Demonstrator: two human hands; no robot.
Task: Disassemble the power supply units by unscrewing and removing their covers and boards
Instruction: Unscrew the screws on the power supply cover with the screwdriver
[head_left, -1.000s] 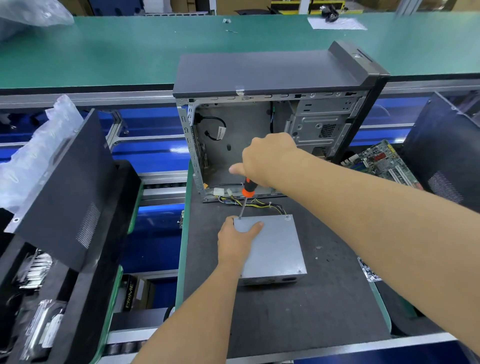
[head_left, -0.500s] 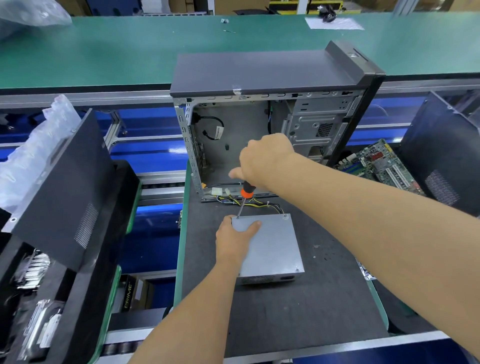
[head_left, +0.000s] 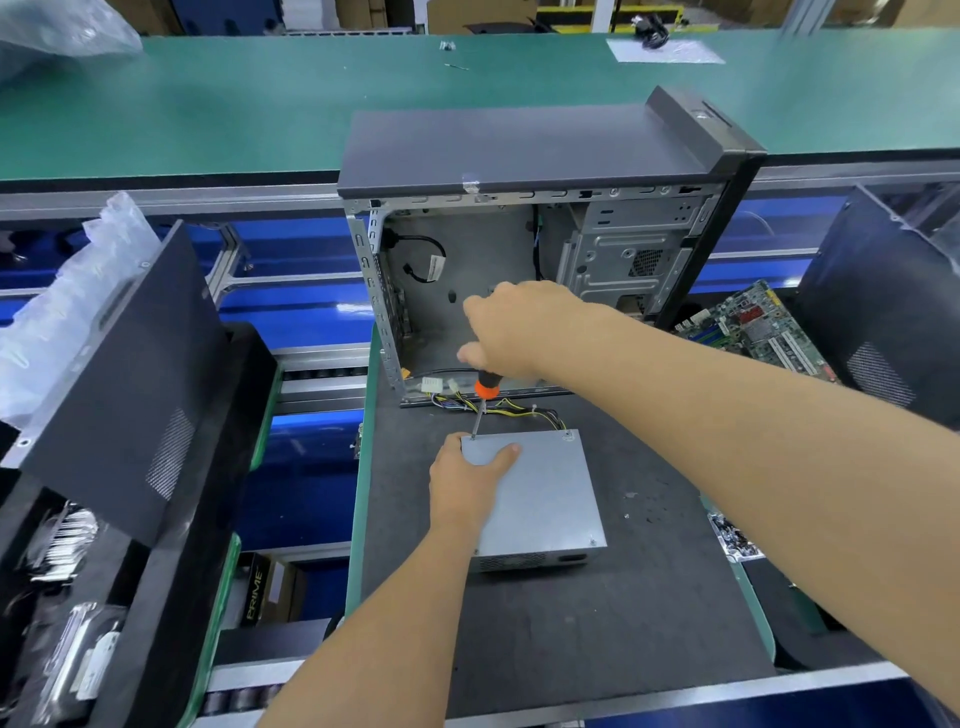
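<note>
The right hand (head_left: 511, 327) grips the orange-handled screwdriver (head_left: 483, 397), its tip set in the far-left corner screw of the power supply unit (head_left: 540, 493), while the left hand (head_left: 467, 480) clasps that corner, thumb on the lid. Nothing has shifted over the last second, so this screw is probably still turning out. The unit lies on the dark mat (head_left: 597, 623) just before the open computer case (head_left: 519, 234), its wire bundle (head_left: 519, 408) trailing toward it.

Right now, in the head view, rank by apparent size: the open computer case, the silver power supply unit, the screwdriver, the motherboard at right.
1. computer case, clearly largest.
2. power supply unit.
3. motherboard, partly hidden behind the arm, so its rank against the unit is unsure.
4. screwdriver, handle mostly covered by the right hand.
</note>
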